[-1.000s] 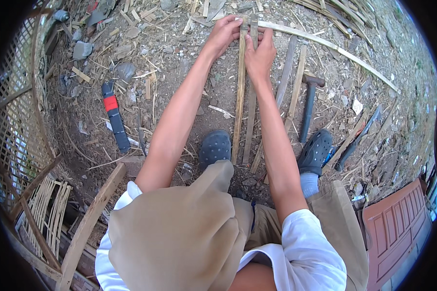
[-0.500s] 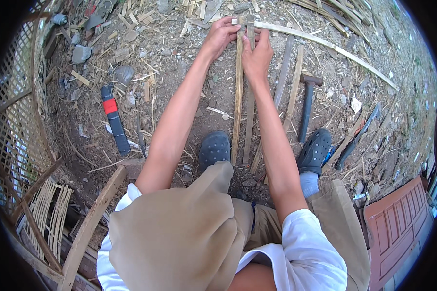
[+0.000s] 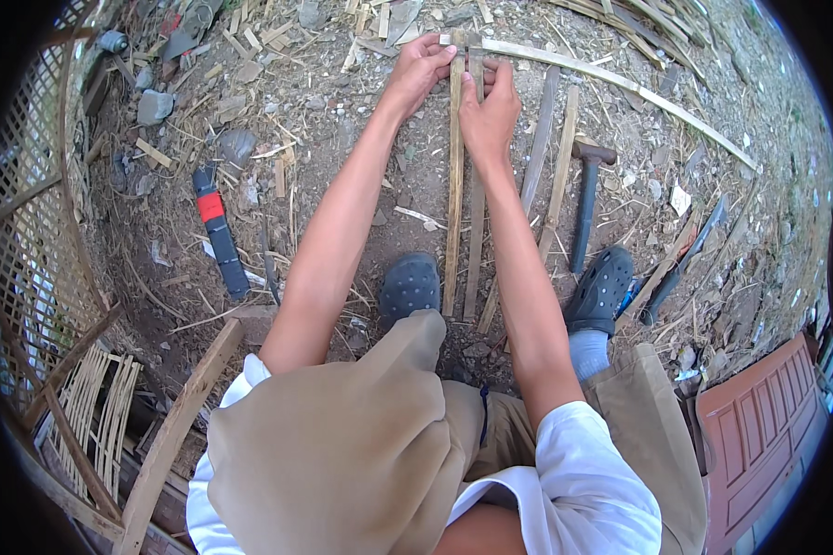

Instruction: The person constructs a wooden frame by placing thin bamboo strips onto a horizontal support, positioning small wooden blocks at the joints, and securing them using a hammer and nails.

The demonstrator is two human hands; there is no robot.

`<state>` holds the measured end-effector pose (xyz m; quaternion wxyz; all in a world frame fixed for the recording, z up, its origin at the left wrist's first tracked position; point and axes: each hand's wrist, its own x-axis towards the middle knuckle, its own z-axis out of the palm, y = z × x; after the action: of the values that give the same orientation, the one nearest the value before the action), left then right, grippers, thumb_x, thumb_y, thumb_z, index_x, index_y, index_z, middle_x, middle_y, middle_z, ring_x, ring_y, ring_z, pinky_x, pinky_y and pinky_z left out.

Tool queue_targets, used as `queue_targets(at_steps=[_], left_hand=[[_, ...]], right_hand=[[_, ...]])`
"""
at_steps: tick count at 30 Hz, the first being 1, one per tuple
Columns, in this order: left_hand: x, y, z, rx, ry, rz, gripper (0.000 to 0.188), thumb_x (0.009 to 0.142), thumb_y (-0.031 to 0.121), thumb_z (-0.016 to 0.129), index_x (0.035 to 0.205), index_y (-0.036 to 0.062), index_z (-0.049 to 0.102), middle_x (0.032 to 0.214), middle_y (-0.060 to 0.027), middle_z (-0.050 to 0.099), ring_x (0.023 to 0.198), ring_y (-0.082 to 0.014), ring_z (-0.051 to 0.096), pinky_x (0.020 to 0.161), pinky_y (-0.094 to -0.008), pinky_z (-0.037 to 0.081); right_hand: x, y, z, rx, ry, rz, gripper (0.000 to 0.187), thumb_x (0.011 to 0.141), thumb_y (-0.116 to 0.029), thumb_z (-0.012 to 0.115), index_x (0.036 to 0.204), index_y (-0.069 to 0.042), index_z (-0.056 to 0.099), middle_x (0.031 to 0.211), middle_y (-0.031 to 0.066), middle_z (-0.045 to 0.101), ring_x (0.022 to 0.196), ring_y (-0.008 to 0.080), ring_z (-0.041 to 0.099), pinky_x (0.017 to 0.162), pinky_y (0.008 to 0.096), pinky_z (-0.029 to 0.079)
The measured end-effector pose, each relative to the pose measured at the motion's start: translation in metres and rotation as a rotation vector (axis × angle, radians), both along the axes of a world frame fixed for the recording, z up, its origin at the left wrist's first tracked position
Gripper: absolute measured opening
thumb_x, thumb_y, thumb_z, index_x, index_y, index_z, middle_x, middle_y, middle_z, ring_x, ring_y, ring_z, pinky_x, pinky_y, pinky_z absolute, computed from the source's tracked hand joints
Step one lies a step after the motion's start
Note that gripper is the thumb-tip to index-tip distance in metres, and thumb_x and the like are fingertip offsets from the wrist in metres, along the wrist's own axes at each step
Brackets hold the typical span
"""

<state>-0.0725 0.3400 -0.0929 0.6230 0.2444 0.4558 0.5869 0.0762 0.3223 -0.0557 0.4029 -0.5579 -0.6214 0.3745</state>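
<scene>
My left hand [image 3: 418,76] is closed around the top end of a narrow wooden slat [image 3: 454,185], its fingers at the joint with a long thin cross strip [image 3: 620,83]. Just to the right, my right hand [image 3: 490,113] pinches the upper end of a second, greyer slat [image 3: 475,240], thumb along its face. Both slats run nearly parallel down toward my feet, a narrow gap between them. Their tops meet the cross strip, which stretches off to the right. Fingers partly hide the joint.
More slats [image 3: 561,176] lie right of my forearm, beside a hammer [image 3: 584,203]. Farther right is a long blade with a dark handle [image 3: 680,268]. A black sheath with a red band [image 3: 215,222] lies left. Wood scraps and stones litter the ground; a lattice panel [image 3: 32,222] stands far left.
The top of the right slat has shifted slightly left, closer to the other slat, with my right hand moving along. My left hand stays nearly in place.
</scene>
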Motion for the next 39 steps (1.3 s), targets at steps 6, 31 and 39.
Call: queue_targets(at_steps=[6, 31, 39], left_hand=[[0.000, 0.000, 0.000, -0.006, 0.016, 0.008, 0.076, 0.107, 0.013, 0.073, 0.159, -0.0208, 0.030, 0.130, -0.0213, 0.069, 0.120, -0.0255, 0.071, 0.108, -0.0400, 0.058], [0.000, 0.005, 0.023, -0.037, 0.126, -0.038, 0.029, 0.112, 0.024, 0.067, 0.126, -0.0009, 0.063, 0.111, -0.0123, 0.074, 0.092, -0.0252, 0.080, 0.086, -0.0373, 0.068], [-0.002, 0.001, 0.018, -0.041, 0.221, -0.055, 0.029, 0.111, 0.023, 0.070, 0.126, -0.0015, 0.066, 0.110, -0.0096, 0.076, 0.095, -0.0196, 0.079, 0.086, -0.0348, 0.066]], right_hand=[[0.000, -0.001, 0.006, -0.024, 0.016, -0.016, 0.024, 0.098, 0.000, 0.072, 0.120, 0.003, 0.063, 0.105, 0.0232, 0.073, 0.091, 0.0378, 0.075, 0.085, 0.0485, 0.058], [0.037, 0.002, 0.008, -0.536, 0.783, 0.123, 0.016, 0.114, -0.007, 0.053, 0.128, -0.001, 0.057, 0.100, 0.0094, 0.068, 0.074, 0.0107, 0.055, 0.066, 0.0273, 0.046], [0.013, -0.002, 0.017, -0.352, 0.301, -0.003, 0.025, 0.103, -0.002, 0.072, 0.125, 0.001, 0.060, 0.091, 0.0093, 0.074, 0.072, 0.0143, 0.067, 0.066, 0.0328, 0.054]])
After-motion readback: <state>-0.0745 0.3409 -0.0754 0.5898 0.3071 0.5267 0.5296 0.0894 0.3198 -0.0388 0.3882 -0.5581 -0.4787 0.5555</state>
